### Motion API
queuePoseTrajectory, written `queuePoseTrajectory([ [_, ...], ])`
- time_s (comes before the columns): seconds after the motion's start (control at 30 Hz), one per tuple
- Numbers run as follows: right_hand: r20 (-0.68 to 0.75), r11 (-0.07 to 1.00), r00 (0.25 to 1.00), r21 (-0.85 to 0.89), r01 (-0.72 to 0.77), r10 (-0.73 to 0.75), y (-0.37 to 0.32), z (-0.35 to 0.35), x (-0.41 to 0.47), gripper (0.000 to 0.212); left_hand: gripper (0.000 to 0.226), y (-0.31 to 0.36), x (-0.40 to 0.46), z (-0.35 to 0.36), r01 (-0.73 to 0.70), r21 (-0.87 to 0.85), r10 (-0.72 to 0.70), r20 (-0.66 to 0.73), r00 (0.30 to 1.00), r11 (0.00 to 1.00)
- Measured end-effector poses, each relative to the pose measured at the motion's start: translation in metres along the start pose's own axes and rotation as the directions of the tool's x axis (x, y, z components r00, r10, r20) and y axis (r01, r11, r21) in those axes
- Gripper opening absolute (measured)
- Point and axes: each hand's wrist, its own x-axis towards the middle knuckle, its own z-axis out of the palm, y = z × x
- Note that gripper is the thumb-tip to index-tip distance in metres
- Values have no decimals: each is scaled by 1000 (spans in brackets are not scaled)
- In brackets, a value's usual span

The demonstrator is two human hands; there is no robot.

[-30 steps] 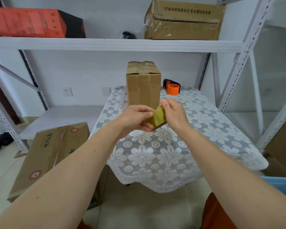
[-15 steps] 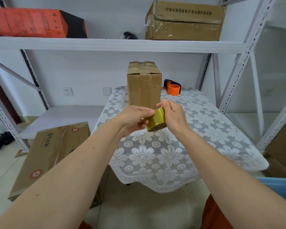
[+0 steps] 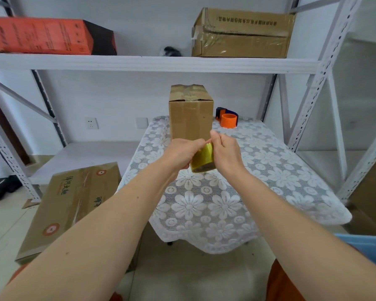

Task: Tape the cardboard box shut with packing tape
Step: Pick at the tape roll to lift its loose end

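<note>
A tall brown cardboard box [image 3: 191,115] stands upright at the far middle of the small table, its top flaps folded down with wrinkled tape across them. In front of it, above the table, I hold a yellowish roll of packing tape [image 3: 202,158] between both hands. My left hand [image 3: 182,154] grips the roll's left side. My right hand [image 3: 225,152] is closed on its right side, with thumb and finger pinching at the roll's top edge.
The table carries a white lace flower cloth [image 3: 226,192]. An orange and blue tape dispenser [image 3: 228,118] sits behind the box at the right. A flat carton [image 3: 70,205] leans at the table's left. Metal shelving holds a red box [image 3: 41,36] and a brown carton [image 3: 242,33].
The tape roll has turned from tilted to more upright between my hands and risen a little toward the box. My right fingers have shifted to the roll's top edge.
</note>
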Motion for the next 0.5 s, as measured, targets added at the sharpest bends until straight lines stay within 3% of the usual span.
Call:
queuePoseTrajectory([
  [0.5, -29, 999, 999, -30, -19, 19, -3, 0, -4, 47, 31, -7, 3, 5, -98, 16, 99, -33, 995, 995],
])
